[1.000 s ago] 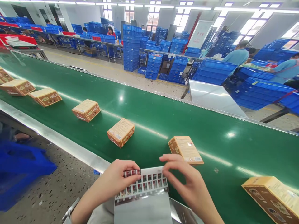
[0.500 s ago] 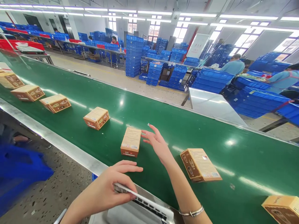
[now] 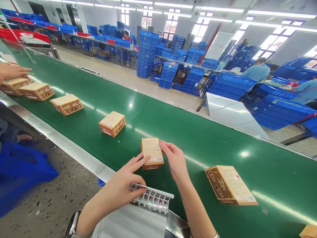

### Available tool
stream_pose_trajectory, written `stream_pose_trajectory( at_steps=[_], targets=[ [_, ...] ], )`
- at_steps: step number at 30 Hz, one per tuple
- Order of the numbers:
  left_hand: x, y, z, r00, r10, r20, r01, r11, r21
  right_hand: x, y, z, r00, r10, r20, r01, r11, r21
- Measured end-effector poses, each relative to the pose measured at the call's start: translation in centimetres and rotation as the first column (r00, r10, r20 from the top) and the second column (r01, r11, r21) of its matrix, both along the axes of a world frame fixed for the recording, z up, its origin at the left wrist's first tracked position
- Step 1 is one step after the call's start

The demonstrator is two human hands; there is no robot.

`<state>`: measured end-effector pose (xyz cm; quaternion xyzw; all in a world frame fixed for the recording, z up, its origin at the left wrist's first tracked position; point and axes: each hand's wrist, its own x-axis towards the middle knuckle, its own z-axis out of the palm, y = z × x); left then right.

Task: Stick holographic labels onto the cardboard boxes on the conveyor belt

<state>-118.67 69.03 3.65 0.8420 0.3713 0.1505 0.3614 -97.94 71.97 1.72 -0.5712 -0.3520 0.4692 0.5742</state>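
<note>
A tan and brown cardboard box [image 3: 153,150] lies on the green conveyor belt in front of me. My left hand [image 3: 123,181] pinches a curled strip of small shiny stickers [image 3: 155,200] between thumb and bent finger, while its outstretched fingers rest on the box's near left part. At the upper right edge of that box, my right hand [image 3: 174,158] has thumb and fingers pinched around a small sticker [image 3: 158,144], which touches the top face. White backing paper [image 3: 133,221] hangs below the strip. To the right, another box [image 3: 232,185] bears a small sticker on its top.
Further boxes [image 3: 112,124] stand along the belt [image 3: 198,142] to the left. Another person's hand [image 3: 15,70] is over the far-left boxes. A metal rim [image 3: 81,158] edges the near side. Across the aisle stand stacked blue crates [image 3: 148,54] and a steel table [image 3: 232,114].
The boxes have shifted rightward in view. My right hand has brought the sticker down onto the box, and my left fingers have reached onto it. Another person's hand has appeared at far left.
</note>
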Motion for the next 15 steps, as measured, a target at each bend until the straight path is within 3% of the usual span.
stream_pose_trajectory(
  at_steps=[15],
  targets=[
    [2.2,-1.3,0.6,0.997,-0.078,0.0,0.078,0.995,-0.054,1.4,-2.4,1.0,0.997,-0.072,0.04,0.074,0.996,-0.04]
  ],
)
